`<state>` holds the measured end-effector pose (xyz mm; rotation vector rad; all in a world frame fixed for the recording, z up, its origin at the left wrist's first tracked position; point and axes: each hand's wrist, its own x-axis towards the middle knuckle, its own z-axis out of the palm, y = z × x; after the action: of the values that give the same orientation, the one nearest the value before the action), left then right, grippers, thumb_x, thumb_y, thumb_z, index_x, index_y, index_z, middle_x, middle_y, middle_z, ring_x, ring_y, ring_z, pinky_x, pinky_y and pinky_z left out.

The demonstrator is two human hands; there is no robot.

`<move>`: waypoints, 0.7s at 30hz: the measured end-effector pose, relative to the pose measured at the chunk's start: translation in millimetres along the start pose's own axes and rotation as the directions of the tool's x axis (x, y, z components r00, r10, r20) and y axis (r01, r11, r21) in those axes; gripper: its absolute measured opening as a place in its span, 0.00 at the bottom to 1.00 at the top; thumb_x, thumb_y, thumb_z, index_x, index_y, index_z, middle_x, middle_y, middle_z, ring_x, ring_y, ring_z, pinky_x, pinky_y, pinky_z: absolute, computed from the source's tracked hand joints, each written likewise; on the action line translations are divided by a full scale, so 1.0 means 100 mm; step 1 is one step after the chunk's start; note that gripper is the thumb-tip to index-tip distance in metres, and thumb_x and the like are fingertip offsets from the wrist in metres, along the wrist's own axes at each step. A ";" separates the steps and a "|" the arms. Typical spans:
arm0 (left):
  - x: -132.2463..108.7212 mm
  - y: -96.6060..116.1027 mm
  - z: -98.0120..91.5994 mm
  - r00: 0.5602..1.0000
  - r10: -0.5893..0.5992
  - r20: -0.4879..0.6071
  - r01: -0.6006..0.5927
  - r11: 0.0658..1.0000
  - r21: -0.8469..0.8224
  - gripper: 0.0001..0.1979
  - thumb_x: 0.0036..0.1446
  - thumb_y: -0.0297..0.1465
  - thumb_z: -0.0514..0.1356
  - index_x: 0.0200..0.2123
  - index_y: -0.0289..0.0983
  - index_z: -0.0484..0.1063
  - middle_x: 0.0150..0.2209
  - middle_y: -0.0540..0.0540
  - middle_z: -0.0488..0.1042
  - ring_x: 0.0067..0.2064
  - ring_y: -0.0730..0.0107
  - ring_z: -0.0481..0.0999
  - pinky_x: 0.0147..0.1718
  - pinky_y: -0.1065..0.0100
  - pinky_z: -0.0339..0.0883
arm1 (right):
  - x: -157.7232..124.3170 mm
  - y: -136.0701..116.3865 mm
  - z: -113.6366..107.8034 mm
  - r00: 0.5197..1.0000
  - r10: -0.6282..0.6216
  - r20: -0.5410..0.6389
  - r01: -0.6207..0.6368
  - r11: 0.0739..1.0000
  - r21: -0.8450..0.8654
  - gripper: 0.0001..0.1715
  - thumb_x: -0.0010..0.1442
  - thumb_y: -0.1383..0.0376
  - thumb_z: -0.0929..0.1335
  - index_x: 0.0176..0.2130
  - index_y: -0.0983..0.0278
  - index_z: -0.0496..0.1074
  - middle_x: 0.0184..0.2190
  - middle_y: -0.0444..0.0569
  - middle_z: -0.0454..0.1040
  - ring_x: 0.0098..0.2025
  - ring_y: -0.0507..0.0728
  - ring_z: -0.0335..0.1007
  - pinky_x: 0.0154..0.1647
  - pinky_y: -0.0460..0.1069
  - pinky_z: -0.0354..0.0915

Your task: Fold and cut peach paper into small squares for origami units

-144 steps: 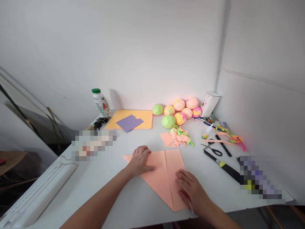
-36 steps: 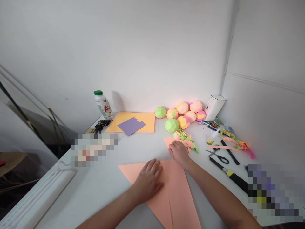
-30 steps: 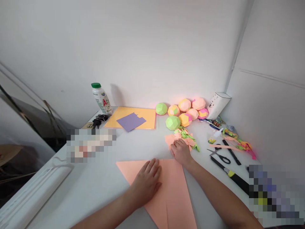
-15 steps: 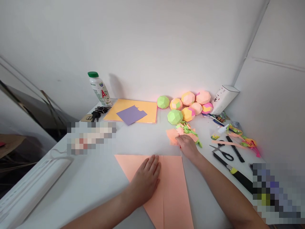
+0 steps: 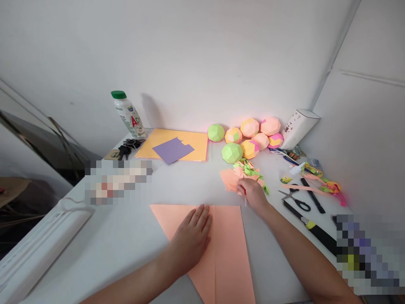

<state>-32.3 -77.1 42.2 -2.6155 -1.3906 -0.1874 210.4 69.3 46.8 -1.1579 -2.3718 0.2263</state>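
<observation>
We locate the peach paper sheet [image 5: 232,249] flat on the table [image 5: 126,245], directly under the left hand [image 5: 193,232], with a lengthwise crease just right of that hand. We see the left palm down, fingers extended and slightly apart, covering part of the sheet's left portion. We find the right hand [image 5: 253,193] just beyond the sheet's far right corner, its fingers pinching a slim red-and-clear tool [image 5: 244,195]. It sits over the near side of the paper scraps [image 5: 228,179]; we cannot tell whether it touches them. Behind the scraps we note the faceted paper balls [image 5: 232,153]; to their left, purple paper [image 5: 174,150] overlies a yellow-orange stack [image 5: 152,145]. Right of the right hand lie black-handled scissors [image 5: 303,205] and a cutter [image 5: 327,240].
</observation>
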 end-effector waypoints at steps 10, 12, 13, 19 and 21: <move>0.00 -0.01 -0.05 1.000 -0.003 0.017 0.003 1.000 -0.006 0.22 0.64 0.35 0.49 0.56 0.31 0.68 0.60 0.36 0.64 0.61 0.51 0.63 0.58 0.55 0.56 | -0.05 -0.26 -0.25 0.941 -0.266 -0.208 0.293 0.950 0.108 0.13 0.65 0.72 0.60 0.38 0.61 0.72 0.15 0.37 0.61 0.27 0.52 0.68 0.43 0.54 0.68; -0.02 -0.02 -0.06 1.000 -0.012 0.025 0.013 1.000 -0.020 0.21 0.63 0.34 0.49 0.56 0.31 0.67 0.60 0.36 0.65 0.61 0.51 0.63 0.58 0.54 0.56 | -0.23 -0.36 -0.29 0.911 -0.378 -0.164 0.400 0.907 0.132 0.12 0.62 0.74 0.61 0.40 0.62 0.71 0.17 0.40 0.68 0.35 0.54 0.73 0.46 0.54 0.69; -0.03 -0.01 -0.07 0.999 -0.017 0.030 0.017 1.000 -0.024 0.21 0.63 0.33 0.49 0.55 0.31 0.68 0.60 0.35 0.64 0.61 0.51 0.63 0.58 0.54 0.56 | -0.33 -0.41 -0.30 0.895 -0.422 -0.142 0.440 0.887 0.141 0.13 0.61 0.75 0.61 0.40 0.62 0.71 0.23 0.44 0.73 0.40 0.54 0.74 0.47 0.54 0.69; 0.05 0.11 -0.14 1.000 -0.020 0.008 0.021 0.999 -0.035 0.20 0.62 0.32 0.50 0.51 0.27 0.70 0.58 0.30 0.65 0.61 0.44 0.62 0.57 0.49 0.56 | -0.75 -0.54 -0.25 0.874 -0.484 -0.037 0.485 0.866 0.118 0.21 0.56 0.82 0.58 0.41 0.66 0.71 0.42 0.53 0.78 0.54 0.55 0.69 0.52 0.54 0.69; 0.11 0.17 -0.14 0.996 0.070 -0.049 -0.074 0.994 -0.080 0.20 0.63 0.34 0.51 0.55 0.30 0.67 0.61 0.33 0.62 0.63 0.46 0.58 0.58 0.50 0.55 | -0.78 -0.55 -0.23 0.879 -0.475 -0.027 0.476 0.876 0.084 0.18 0.57 0.82 0.59 0.39 0.66 0.71 0.40 0.53 0.79 0.54 0.56 0.69 0.51 0.55 0.69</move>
<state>-12.3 -80.9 56.6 -2.7040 -1.2983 -0.2989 224.5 -27.1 58.6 -0.5014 -2.5253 0.1537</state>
